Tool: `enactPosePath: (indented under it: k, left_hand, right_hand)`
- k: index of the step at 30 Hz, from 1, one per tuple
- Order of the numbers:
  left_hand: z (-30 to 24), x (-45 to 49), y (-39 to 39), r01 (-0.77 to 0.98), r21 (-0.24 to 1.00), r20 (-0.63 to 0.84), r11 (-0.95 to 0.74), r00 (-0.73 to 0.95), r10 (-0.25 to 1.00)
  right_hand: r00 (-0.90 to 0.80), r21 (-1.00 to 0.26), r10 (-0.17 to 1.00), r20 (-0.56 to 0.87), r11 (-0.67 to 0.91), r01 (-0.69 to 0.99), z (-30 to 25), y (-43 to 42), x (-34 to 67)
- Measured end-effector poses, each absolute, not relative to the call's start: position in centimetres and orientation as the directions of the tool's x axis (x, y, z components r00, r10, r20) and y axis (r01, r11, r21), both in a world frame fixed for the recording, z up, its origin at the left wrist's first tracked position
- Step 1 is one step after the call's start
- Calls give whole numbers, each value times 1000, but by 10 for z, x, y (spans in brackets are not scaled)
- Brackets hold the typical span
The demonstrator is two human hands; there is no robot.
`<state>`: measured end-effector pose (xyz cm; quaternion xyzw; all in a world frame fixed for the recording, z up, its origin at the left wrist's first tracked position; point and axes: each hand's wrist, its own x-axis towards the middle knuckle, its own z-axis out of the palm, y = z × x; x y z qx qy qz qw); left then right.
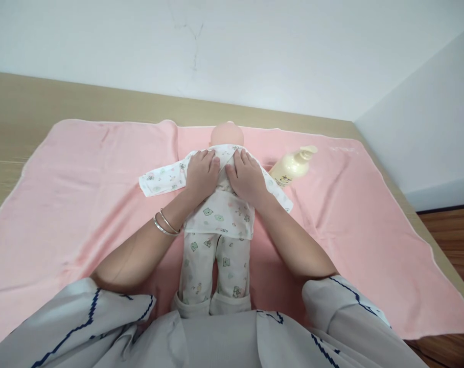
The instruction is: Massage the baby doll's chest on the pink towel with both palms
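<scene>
A baby doll (pixel 227 135) lies lengthwise in front of me, its bald head at the far end. It is dressed in a white printed top (pixel 219 217) and matching trousers (pixel 216 266), both with small green animal figures. My left hand (pixel 203 174) rests flat on the left side of the doll's chest, fingers toward its neck. Mirroring it, my right hand (pixel 246 176) lies on the right side, thumb close to the other. Fabric is under both palms; neither hand grips it visibly. The top's sleeves reach out to both sides.
A pink blanket (pixel 101 204) is spread beneath the doll over a wooden table (pixel 21 102). Close to the right sleeve, a cream pump bottle (pixel 291 167) leans or lies tilted on the blanket. A white wall (pixel 255 56) rises behind the table, with another wall at right.
</scene>
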<state>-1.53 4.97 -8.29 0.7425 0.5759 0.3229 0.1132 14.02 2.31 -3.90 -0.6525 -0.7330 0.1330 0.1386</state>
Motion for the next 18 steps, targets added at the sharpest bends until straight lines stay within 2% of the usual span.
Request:
enactPosePath:
  k: [9, 18]
  left_hand:
    - [-81, -15, 49, 793, 541, 327, -280, 108, 939]
    - [-78, -16, 47, 806, 501, 344, -314, 147, 927]
  right_hand:
    - [-131, -339, 988, 80, 150, 929, -42, 21, 139]
    - [-135, -288, 990, 50, 143, 947, -38, 21, 138]
